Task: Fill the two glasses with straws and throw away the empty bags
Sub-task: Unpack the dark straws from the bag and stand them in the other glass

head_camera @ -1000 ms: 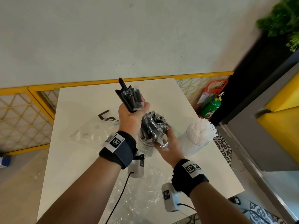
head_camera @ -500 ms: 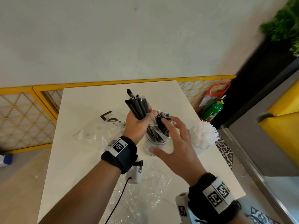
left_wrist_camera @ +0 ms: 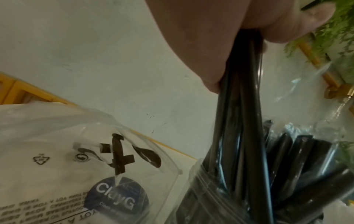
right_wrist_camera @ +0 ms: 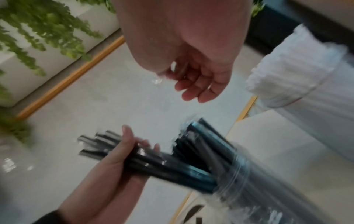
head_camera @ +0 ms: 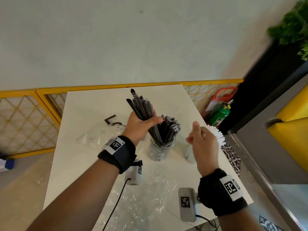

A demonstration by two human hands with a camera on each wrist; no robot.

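My left hand (head_camera: 146, 120) grips a bundle of black straws (head_camera: 141, 105) that leans to the left. The bundle's lower ends stand in a clear glass (head_camera: 160, 150) mid-table, among other black straws (head_camera: 170, 125) still in clear wrappers. In the left wrist view the bundle (left_wrist_camera: 241, 106) runs from my palm down into the glass. My right hand (head_camera: 197, 133) hovers just right of the glass with fingers loosely curled (right_wrist_camera: 195, 87) and nothing held. Behind it stands the second glass (head_camera: 190, 154), full of white straws (head_camera: 216, 134). An empty printed bag (head_camera: 100, 135) lies at the left.
A second crumpled clear bag (head_camera: 146, 202) lies on the white table (head_camera: 75, 164) near its front edge. A yellow mesh railing (head_camera: 25, 120) runs behind the table. A green fire extinguisher (head_camera: 220, 115) and a dark planter (head_camera: 266, 72) stand at the right.
My right hand let go of the wrapped straws at the glass and drew back to the right. The left hand lowered its bundle so the ends now stand in the glass.
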